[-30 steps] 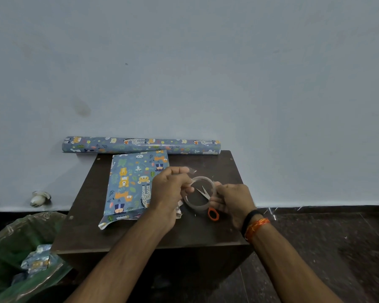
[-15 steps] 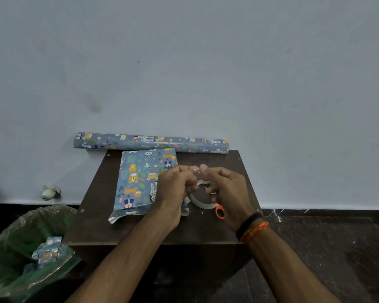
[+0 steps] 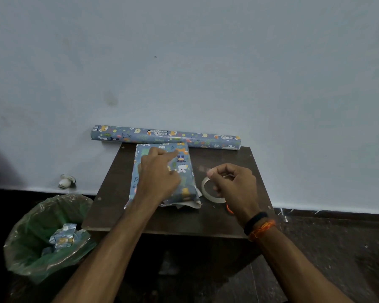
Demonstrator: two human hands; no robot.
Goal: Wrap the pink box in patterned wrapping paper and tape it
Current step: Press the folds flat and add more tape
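Note:
The box, covered in blue animal-print wrapping paper (image 3: 185, 171), lies on the left half of the small dark table (image 3: 162, 221). Loose paper ends stick out at its near end. My left hand (image 3: 159, 173) rests flat on top of it, index finger stretched toward the far right corner. My right hand (image 3: 232, 184) hovers to the right of the box and pinches a short, faint strip of clear tape (image 3: 201, 168) between thumb and forefinger. The tape roll (image 3: 207, 193) lies on the table beneath that hand. An orange scissors handle (image 3: 229, 209) peeks out under my right wrist.
A roll of the same wrapping paper (image 3: 166, 136) lies along the wall at the table's back edge. A bin with a green liner (image 3: 31, 248) holding paper scraps stands on the floor at the left. A small white object (image 3: 65, 181) sits by the skirting.
My left hand left the tape roll and moved onto the wrapped box. My right hand drew away from the roll with a strip of tape, and the roll now lies on the table.

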